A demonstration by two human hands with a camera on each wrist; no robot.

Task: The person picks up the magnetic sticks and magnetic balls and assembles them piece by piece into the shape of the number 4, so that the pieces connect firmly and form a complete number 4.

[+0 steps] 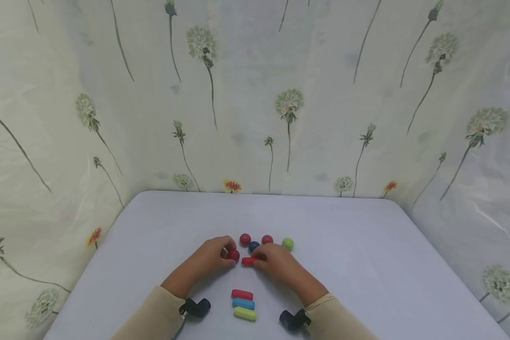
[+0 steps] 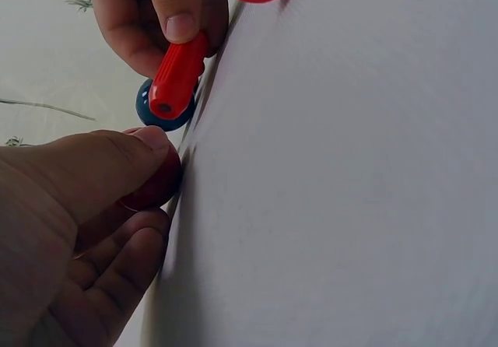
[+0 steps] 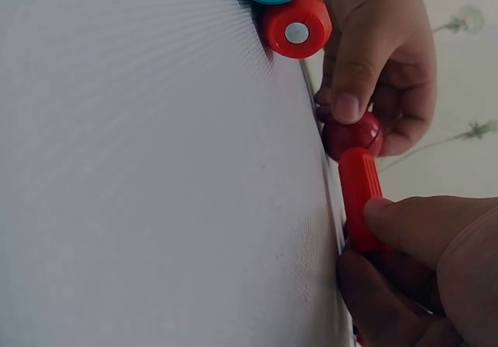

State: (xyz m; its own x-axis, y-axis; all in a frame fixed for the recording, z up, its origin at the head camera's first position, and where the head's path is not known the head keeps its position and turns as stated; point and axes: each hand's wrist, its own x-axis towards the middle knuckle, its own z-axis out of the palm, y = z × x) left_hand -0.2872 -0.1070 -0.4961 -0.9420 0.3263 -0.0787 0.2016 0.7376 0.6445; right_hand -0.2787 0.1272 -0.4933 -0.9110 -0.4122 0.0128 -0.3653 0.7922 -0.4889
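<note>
My left hand (image 1: 214,255) pinches a dark red ball (image 1: 234,255) between thumb and fingers, low over the white table. Opposite it, my right hand (image 1: 278,264) grips a short red ribbed rod (image 1: 247,261), one end of it pointing at the ball. In the right wrist view the tip of the red rod (image 3: 359,184) is right at the red ball (image 3: 352,135). Just behind the hands lie a blue ball (image 1: 253,246), a red ball (image 1: 245,239), a pinkish-red ball (image 1: 267,239) and a green ball (image 1: 288,243).
Nearer the front, a red rod (image 1: 242,294), a blue rod (image 1: 243,303) and a yellow-green rod (image 1: 245,313) lie side by side on the white table (image 1: 344,245). Round silvery discs show in the ends of the rods. A flower-printed sheet (image 1: 246,94) hangs behind.
</note>
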